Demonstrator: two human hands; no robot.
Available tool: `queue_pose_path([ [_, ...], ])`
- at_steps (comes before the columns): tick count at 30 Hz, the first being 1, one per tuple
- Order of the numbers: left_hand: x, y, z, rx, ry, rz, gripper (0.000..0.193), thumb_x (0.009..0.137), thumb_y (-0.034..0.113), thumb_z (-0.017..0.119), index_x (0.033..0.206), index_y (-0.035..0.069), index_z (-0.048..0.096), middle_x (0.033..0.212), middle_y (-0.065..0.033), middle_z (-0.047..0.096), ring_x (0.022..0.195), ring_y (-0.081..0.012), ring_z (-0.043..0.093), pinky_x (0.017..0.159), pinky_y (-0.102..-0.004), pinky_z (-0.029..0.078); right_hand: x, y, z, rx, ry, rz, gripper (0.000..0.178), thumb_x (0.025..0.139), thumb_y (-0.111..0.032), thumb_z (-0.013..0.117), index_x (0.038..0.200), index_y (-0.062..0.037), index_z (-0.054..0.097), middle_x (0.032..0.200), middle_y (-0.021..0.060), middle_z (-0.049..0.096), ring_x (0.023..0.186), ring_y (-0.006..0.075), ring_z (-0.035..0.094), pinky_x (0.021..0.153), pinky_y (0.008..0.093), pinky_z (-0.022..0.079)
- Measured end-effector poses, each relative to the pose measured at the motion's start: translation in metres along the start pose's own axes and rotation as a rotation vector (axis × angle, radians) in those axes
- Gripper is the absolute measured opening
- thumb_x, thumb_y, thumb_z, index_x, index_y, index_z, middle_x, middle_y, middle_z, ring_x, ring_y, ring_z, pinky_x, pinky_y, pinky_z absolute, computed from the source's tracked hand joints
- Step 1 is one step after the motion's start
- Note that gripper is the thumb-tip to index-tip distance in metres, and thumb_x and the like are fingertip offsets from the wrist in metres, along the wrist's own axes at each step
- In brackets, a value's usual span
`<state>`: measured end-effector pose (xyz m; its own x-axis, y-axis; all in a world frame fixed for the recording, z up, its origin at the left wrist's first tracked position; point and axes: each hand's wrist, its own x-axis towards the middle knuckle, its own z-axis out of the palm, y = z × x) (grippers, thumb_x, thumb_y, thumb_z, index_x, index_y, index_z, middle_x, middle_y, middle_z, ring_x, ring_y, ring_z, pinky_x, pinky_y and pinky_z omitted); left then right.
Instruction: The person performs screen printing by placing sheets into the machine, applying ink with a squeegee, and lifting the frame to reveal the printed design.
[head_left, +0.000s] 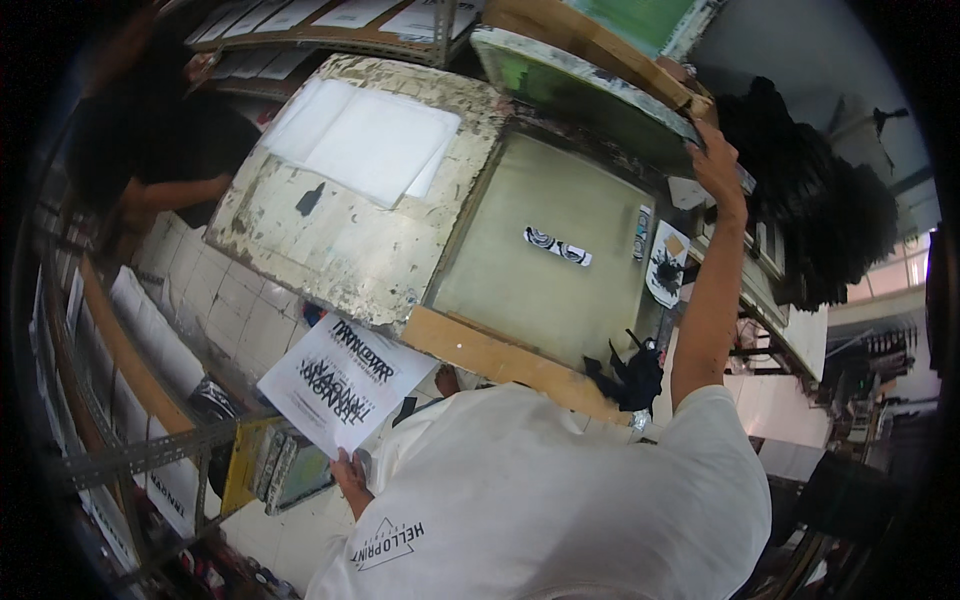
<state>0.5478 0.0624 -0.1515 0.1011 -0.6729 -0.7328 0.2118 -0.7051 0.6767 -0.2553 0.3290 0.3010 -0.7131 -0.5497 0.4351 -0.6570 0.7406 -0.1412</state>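
My left hand [350, 484] pinches the near edge of a white sheet [330, 385] printed with bold black lettering, held low beside the table. My right arm reaches far forward, and my right hand [716, 168] is closed on the corner of a raised wooden-edged frame [600, 75], tilted up at the far side. Before me lies a flat grey-green panel [500, 240] in a worn frame. On it rests a white strip with black round patterns [557, 246], with a similar small strip [641, 233] near its right edge.
White sheets [355, 135] lie on the paint-stained tabletop [265, 215]. A black cloth [635, 378] sits at the panel's near right corner. Paper-filled racks [140, 330] stand left. A co-worker's arm [180, 193] shows far left. Dark garments [800, 190] hang right.
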Motion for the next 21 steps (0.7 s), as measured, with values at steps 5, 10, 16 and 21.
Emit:
queue_pose_path([
  [5, 0.040, 0.024, 0.069, 0.191, -0.184, 0.034, 0.053, 0.098, 0.026, 0.063, 0.144, 0.011, 0.044, 0.123, -0.0108, 0.059, 0.108, -0.0262, 0.058, 0.085, -0.0389, 0.052, 0.004, -0.018, 0.001, 0.008, 0.003, 0.002, 0.052, 0.090, -0.020, 0.065, 0.141, -0.0161, 0.053, 0.131, 0.0178, 0.058, 0.126, 0.0334, 0.050, 0.110, 0.0474, 0.025],
  [10, 0.047, 0.096, 0.168, 0.720, 0.352, 0.714, 0.073, 0.092, 0.036, 0.070, 0.148, 0.000, 0.038, 0.122, -0.0145, 0.059, 0.107, -0.0325, 0.059, 0.084, -0.0404, 0.050, 0.004, -0.024, 0.006, -0.011, 0.043, -0.010, 0.052, 0.089, -0.020, 0.066, 0.139, -0.0119, 0.055, 0.133, 0.0166, 0.058, 0.128, 0.0324, 0.049, 0.110, 0.0447, 0.026],
  [16, -0.090, 0.195, 0.413, 0.339, -0.636, 0.754, 0.061, 0.099, 0.034, 0.060, 0.150, 0.007, 0.037, 0.120, -0.0123, 0.062, 0.105, -0.0228, 0.060, 0.090, -0.0391, 0.047, -0.025, -0.031, 0.004, -0.016, 0.044, 0.022, 0.059, 0.086, -0.018, 0.070, 0.142, -0.0143, 0.053, 0.133, 0.0191, 0.057, 0.130, 0.0332, 0.048, 0.110, 0.0484, 0.025],
  [21, -0.196, 0.198, 0.590, 0.062, -1.448, 0.401, 0.061, 0.103, 0.041, 0.051, 0.152, 0.015, 0.025, 0.138, -0.0174, 0.050, 0.108, -0.0254, 0.056, 0.089, -0.0364, 0.048, -0.055, -0.046, 0.026, -0.064, 0.204, -0.004, 0.061, 0.082, -0.019, 0.073, 0.140, -0.0146, 0.053, 0.133, 0.0176, 0.056, 0.132, 0.0355, 0.043, 0.110, 0.0521, 0.023],
])
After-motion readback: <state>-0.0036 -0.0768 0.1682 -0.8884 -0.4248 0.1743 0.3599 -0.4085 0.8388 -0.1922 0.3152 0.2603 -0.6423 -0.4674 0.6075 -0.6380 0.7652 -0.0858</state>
